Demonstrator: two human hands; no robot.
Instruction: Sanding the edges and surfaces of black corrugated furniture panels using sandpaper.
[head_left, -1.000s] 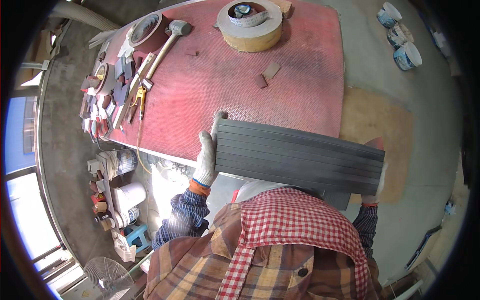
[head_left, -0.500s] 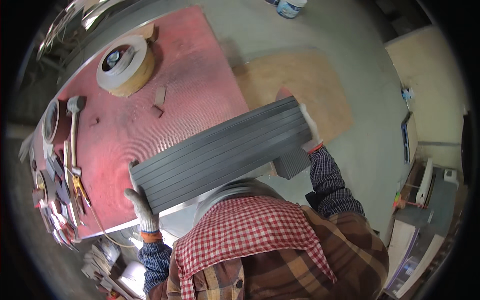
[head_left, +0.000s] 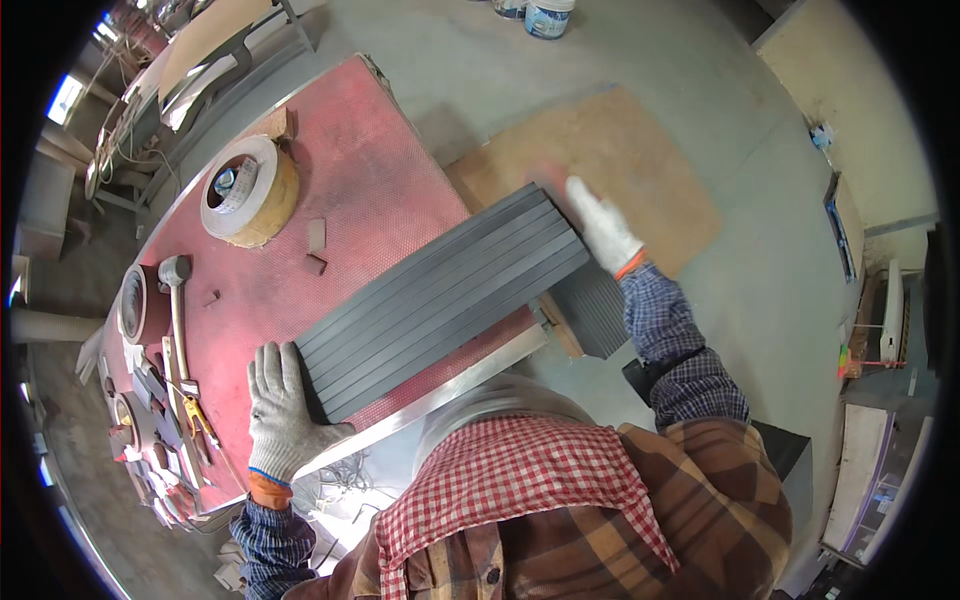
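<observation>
A dark grey ribbed panel lies across the near corner of the red work table, its right end hanging past the table edge. My left hand, in a white knit glove, presses flat against the panel's left end. At the panel's right end, my gloved right hand rests on the far corner. A second short grey ribbed piece sits just below that end.
A large roll of tape, a hammer, small wood blocks and several hand tools lie on the table. A plywood sheet lies on the concrete floor beyond. Paint buckets stand far off.
The view has swung, so the table now sits further left and closer. The panel has come down from in front of my body onto the table corner, both hands still at its ends.
</observation>
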